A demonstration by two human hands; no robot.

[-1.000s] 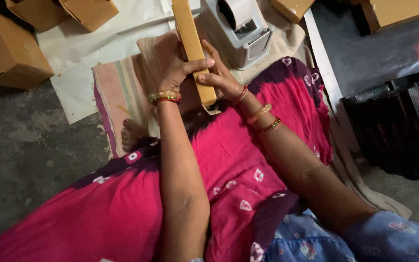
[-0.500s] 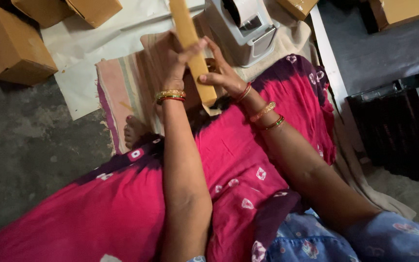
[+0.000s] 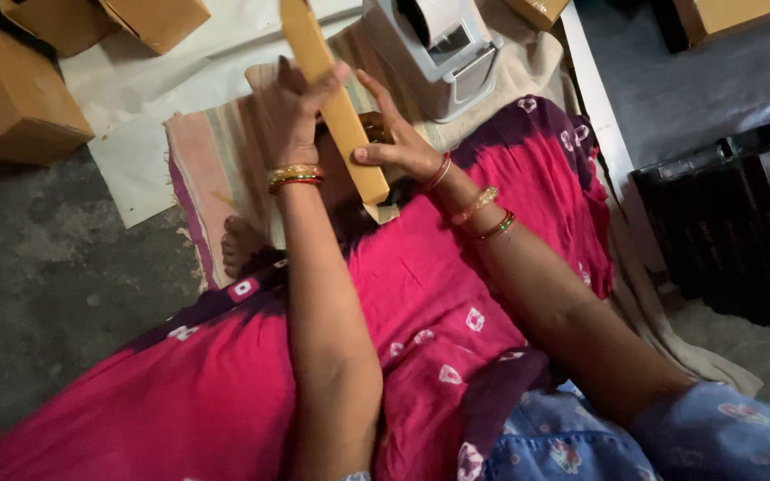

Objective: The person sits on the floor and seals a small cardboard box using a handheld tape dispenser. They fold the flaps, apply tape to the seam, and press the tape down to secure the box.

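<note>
Grey concrete floor (image 3: 55, 285) lies under me as I hold the flattened cardboard box (image 3: 331, 98) over my lap before the tape dispenser (image 3: 443, 53), left hand (image 3: 291, 111) clamped around it, right hand (image 3: 394, 147) pinching its lower edge.

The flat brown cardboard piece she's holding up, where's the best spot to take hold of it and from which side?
Probably the lower half of the flat cardboard piece, pinched across its thin faces from both sides. It stands tilted and narrow, with its top running out of view. The left hand already clasps the middle, and the right hand steadies the lower edge.
</note>
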